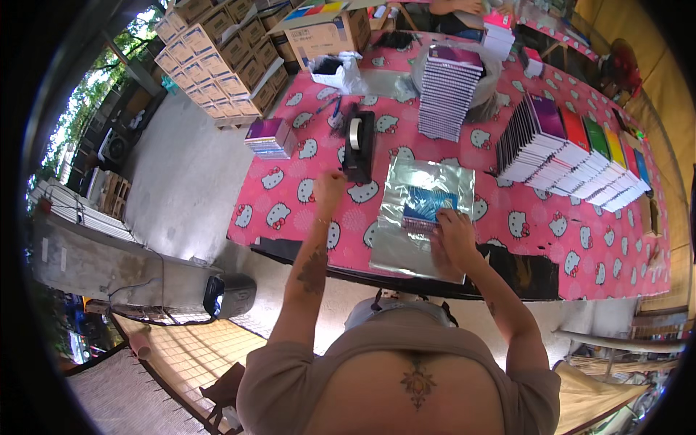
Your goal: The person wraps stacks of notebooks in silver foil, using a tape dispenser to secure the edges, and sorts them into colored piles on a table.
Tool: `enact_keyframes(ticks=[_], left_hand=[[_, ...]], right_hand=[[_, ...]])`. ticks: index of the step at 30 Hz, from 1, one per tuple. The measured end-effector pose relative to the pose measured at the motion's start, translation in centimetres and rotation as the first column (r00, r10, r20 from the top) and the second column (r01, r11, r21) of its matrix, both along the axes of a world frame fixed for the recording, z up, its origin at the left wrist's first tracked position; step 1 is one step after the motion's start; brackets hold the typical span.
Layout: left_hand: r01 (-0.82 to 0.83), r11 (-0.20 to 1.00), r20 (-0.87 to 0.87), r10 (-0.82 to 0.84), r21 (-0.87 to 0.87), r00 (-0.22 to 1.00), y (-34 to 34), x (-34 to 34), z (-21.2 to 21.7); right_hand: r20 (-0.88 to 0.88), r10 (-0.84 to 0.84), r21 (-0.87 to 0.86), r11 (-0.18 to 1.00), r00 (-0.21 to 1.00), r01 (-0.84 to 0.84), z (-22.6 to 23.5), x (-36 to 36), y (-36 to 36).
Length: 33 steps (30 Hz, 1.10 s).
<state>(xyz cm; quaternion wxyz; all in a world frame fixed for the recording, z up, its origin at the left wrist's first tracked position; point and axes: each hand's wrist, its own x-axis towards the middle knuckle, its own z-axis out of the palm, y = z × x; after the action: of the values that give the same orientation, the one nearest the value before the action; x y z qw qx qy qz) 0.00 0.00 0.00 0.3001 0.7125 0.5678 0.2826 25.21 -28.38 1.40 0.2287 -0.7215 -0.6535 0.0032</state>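
A small stack of blue-covered spiral notebooks [428, 204] lies on a sheet of clear plastic film [395, 250] near the table's front edge. My right hand [455, 233] grips the stack at its right end, fingers bent over the top cover. Off to the left, my left hand [330, 190] hovers above the table with its fingers closed; whatever they may pinch is too small to make out. Just beyond that hand stands a black tape dispenser [367, 145] with a roll of clear tape [354, 134].
Behind the film rises a tall notebook stack [442, 98]. Long rows of notebooks [573, 159] stand at right, and a short purple-topped stack [268, 138] sits at the left edge. Cartons [225, 69] are piled beyond. Across the table another person's hand [464, 7] shows.
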Motion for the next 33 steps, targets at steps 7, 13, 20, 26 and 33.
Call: enact_keyframes(ticks=[7,13,20,26,33], left_hand=[[0.325,0.935,0.400,-0.246,-0.141,0.883,-9.2,6.4,3.4],[0.361,0.909,-0.072,-0.382,-0.208,0.921,-15.6,14.1,5.3],[0.420,0.906,-0.539,-0.380,-0.053,0.751,-16.4,14.2,4.8],[0.404,0.914,-0.447,-0.352,0.023,0.822,-17.0,12.1,2.6],[0.530,0.540,-0.303,-0.454,0.654,0.838,-22.5,11.1,2.2]], right_hand=[[0.054,0.001,0.043,0.999,0.999,-0.003,-0.4,0.7,-0.5],[0.096,0.007,0.053,0.999,0.995,-0.012,-1.0,0.6,0.3],[0.147,-0.026,0.109,0.994,0.989,0.010,0.3,0.6,-0.3],[0.070,0.007,0.018,1.000,0.998,-0.008,2.3,0.6,-0.3],[0.165,0.159,-0.066,0.987,0.973,-0.150,1.0,4.9,7.2]])
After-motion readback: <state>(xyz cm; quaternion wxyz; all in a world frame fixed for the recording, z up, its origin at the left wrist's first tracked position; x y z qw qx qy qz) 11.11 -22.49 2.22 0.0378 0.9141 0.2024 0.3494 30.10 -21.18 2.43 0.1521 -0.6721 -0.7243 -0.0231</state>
